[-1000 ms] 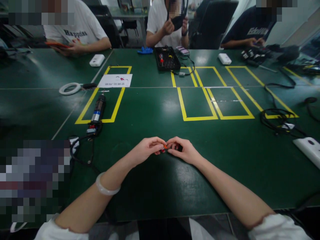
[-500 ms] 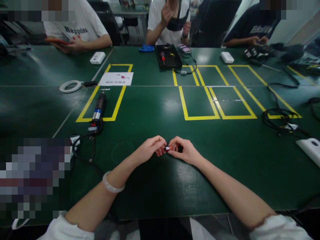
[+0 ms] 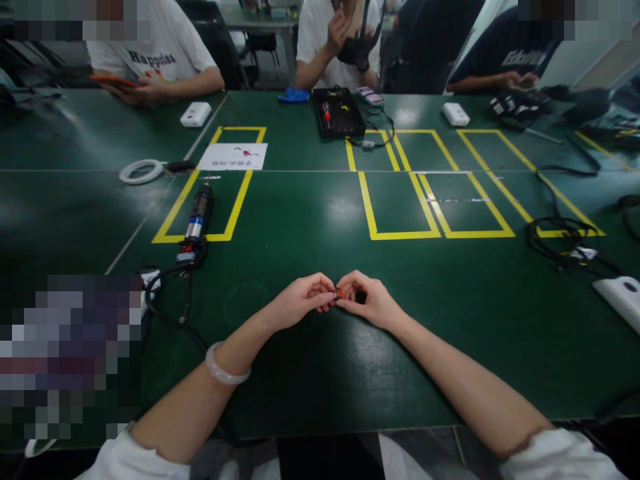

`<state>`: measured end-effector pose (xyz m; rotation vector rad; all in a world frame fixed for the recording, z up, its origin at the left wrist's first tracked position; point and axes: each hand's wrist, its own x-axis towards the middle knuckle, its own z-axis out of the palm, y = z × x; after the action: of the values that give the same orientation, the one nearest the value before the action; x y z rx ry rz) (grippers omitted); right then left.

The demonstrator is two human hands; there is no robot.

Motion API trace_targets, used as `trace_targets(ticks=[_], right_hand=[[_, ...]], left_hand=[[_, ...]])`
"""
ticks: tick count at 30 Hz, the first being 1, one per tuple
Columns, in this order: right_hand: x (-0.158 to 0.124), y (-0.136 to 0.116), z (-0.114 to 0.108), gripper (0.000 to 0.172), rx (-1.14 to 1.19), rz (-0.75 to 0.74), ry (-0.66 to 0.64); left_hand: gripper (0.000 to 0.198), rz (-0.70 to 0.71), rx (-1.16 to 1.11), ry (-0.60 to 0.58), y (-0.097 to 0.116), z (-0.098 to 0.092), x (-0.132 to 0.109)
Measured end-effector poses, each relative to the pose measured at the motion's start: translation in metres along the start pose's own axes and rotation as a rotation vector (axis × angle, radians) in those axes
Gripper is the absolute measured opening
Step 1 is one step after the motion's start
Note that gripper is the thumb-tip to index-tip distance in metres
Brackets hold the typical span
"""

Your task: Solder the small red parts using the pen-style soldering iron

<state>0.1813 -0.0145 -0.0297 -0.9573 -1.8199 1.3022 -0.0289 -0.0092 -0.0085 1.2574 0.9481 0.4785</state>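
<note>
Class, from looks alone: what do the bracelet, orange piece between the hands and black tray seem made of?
Bracelet: smooth, pale, softly glossy; perhaps stone, glass or plastic, as it looks milky.
Orange piece: probably plastic, judging by its bright colour; too small to tell its finish.
Black tray: likely plastic, given its uniform dark walls; finish unclear.

You carry the one camera on your head, so it looks forward and down across the green desk [image 3: 300, 380] from your own side. Your forearms [image 3: 460, 375] come in from the lower corners, and your left hand [image 3: 300, 300] and right hand [image 3: 373, 300] sit near the middle, closer to the lens than the far side of the desk. The near edge runs low; the far edge crosses high, with three people [image 3: 150, 43] beyond it, cropped at the top.
</note>
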Motion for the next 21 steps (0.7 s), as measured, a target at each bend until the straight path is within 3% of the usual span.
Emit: trace_targets(ticks=[11,21], right_hand=[[0.0001,0.0005,-0.0005,0.012,-0.045,-0.026,0.014],[0.0004,0.0019,-0.0017,0.016,-0.170,-0.084,0.017]], left_hand=[[0.028,0.099,0.056,0.071,-0.0046,0.0016,0.0010],[0.028,0.106,0.087,0.088,-0.0082,0.0007,0.0008]])
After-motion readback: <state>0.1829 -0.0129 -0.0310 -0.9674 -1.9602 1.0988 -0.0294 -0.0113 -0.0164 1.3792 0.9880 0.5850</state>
